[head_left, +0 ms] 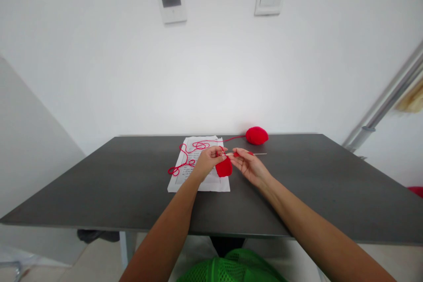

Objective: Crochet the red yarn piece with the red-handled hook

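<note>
A small red knitted piece (224,168) hangs between my two hands over the table. My left hand (209,158) is closed, its fingers pinching the top edge of the piece where a thin needle tip shows. My right hand (248,164) is closed round a thin knitting needle (261,154), which sticks out past it to the right. More red shows along the needle by the right fingers; whether it is yarn or stitches I cannot tell. Loose red yarn (185,163) lies in loops left of my left hand, and a strand rises by its fingers.
Under my hands lies a printed paper sheet (181,183) on the dark grey table (132,185). A red yarn ball (257,135) rests at the table's back edge, near the white wall (211,75). A grey pipe (390,94) runs along the right side.
</note>
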`<action>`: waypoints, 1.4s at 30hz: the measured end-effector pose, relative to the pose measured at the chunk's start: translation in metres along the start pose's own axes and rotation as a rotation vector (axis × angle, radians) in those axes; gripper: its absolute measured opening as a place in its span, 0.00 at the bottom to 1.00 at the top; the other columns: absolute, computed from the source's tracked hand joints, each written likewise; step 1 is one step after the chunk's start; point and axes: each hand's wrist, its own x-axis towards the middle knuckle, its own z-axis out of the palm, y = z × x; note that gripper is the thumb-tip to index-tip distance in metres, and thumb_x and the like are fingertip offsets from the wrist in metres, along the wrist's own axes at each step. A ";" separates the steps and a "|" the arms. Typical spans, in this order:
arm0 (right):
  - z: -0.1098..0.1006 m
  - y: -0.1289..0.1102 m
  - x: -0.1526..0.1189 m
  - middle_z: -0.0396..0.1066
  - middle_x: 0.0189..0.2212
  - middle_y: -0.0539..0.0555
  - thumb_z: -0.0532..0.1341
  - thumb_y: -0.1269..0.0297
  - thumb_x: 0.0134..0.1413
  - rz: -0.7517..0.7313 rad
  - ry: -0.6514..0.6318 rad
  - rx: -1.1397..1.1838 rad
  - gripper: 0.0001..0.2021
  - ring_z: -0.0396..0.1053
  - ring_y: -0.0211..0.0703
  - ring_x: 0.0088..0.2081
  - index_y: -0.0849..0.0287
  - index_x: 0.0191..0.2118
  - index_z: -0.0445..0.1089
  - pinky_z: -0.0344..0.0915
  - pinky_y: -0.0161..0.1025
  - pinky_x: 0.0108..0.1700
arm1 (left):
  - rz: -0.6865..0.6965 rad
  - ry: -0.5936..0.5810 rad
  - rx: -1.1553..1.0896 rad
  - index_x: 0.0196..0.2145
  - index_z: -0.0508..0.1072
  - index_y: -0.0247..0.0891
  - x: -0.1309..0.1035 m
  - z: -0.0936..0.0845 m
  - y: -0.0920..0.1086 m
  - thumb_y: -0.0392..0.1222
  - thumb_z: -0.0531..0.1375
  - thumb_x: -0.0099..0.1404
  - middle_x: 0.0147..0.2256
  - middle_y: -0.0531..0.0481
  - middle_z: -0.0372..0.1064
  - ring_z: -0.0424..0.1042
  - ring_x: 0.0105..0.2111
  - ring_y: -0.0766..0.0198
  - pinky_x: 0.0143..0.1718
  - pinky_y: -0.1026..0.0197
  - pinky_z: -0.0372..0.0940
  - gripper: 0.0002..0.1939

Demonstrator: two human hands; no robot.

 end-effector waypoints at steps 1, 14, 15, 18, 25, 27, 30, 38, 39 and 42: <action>0.001 0.000 -0.001 0.78 0.24 0.54 0.57 0.76 0.56 -0.003 0.009 0.024 0.09 0.78 0.38 0.28 0.62 0.30 0.73 0.75 0.30 0.33 | -0.002 -0.011 -0.009 0.35 0.74 0.34 0.000 0.001 0.000 0.40 0.68 0.45 0.27 0.52 0.70 0.70 0.31 0.64 0.36 0.62 0.63 0.17; 0.002 -0.003 -0.003 0.77 0.21 0.57 0.50 0.78 0.61 0.130 0.102 0.146 0.16 0.76 0.35 0.22 0.66 0.28 0.72 0.74 0.26 0.28 | 0.176 -0.010 0.338 0.33 0.75 0.35 0.002 -0.005 -0.003 0.37 0.63 0.52 0.27 0.52 0.69 0.66 0.29 0.66 0.33 0.64 0.59 0.08; 0.001 -0.003 -0.003 0.77 0.22 0.57 0.51 0.78 0.60 0.109 0.091 0.136 0.15 0.76 0.35 0.23 0.66 0.28 0.72 0.74 0.27 0.29 | 0.152 -0.020 0.300 0.34 0.75 0.35 0.003 -0.005 -0.003 0.38 0.63 0.52 0.27 0.52 0.69 0.66 0.29 0.66 0.32 0.64 0.59 0.10; -0.001 -0.002 0.000 0.78 0.23 0.57 0.54 0.78 0.58 0.010 0.059 0.089 0.12 0.77 0.37 0.25 0.65 0.28 0.73 0.75 0.28 0.31 | 0.039 -0.057 0.149 0.43 0.74 0.34 0.004 -0.005 -0.005 0.39 0.65 0.49 0.25 0.54 0.67 0.65 0.26 0.68 0.30 0.65 0.58 0.21; -0.002 0.007 0.001 0.79 0.26 0.55 0.65 0.70 0.50 -0.078 -0.049 -0.016 0.01 0.76 0.35 0.26 0.62 0.30 0.74 0.73 0.27 0.30 | -0.025 -0.110 -0.023 0.59 0.62 0.38 -0.001 -0.005 -0.001 0.37 0.66 0.49 0.27 0.56 0.66 0.64 0.26 0.70 0.31 0.65 0.57 0.40; -0.001 0.009 -0.001 0.79 0.27 0.54 0.68 0.67 0.46 -0.090 -0.080 -0.056 0.04 0.76 0.35 0.26 0.61 0.31 0.74 0.72 0.27 0.29 | -0.030 -0.143 -0.090 0.62 0.57 0.41 -0.004 -0.004 0.003 0.36 0.66 0.50 0.26 0.57 0.65 0.64 0.26 0.70 0.32 0.65 0.57 0.42; 0.001 0.009 -0.004 0.78 0.28 0.53 0.70 0.64 0.43 -0.100 -0.094 -0.106 0.08 0.75 0.35 0.27 0.60 0.31 0.74 0.71 0.27 0.29 | -0.063 -0.166 -0.177 0.64 0.51 0.43 -0.007 -0.003 0.008 0.36 0.66 0.51 0.24 0.58 0.63 0.63 0.24 0.71 0.31 0.65 0.56 0.46; 0.001 0.007 -0.007 0.78 0.29 0.51 0.70 0.64 0.42 -0.212 -0.115 -0.309 0.08 0.74 0.35 0.31 0.59 0.30 0.74 0.70 0.28 0.32 | -0.110 -0.154 -0.147 0.65 0.47 0.44 -0.006 -0.007 0.007 0.37 0.66 0.50 0.26 0.59 0.62 0.61 0.24 0.72 0.30 0.66 0.55 0.49; 0.001 0.006 -0.007 0.78 0.30 0.51 0.70 0.64 0.43 -0.229 -0.121 -0.341 0.08 0.74 0.35 0.31 0.59 0.30 0.74 0.70 0.28 0.32 | -0.115 -0.146 -0.120 0.65 0.47 0.44 -0.005 -0.007 0.006 0.37 0.66 0.50 0.26 0.59 0.62 0.62 0.24 0.72 0.30 0.66 0.55 0.49; 0.000 0.006 -0.007 0.78 0.32 0.52 0.69 0.63 0.44 -0.259 -0.132 -0.396 0.08 0.74 0.36 0.32 0.60 0.31 0.74 0.69 0.29 0.33 | -0.112 -0.132 -0.079 0.65 0.47 0.43 -0.004 -0.009 0.003 0.37 0.66 0.49 0.26 0.59 0.62 0.62 0.25 0.72 0.29 0.66 0.55 0.50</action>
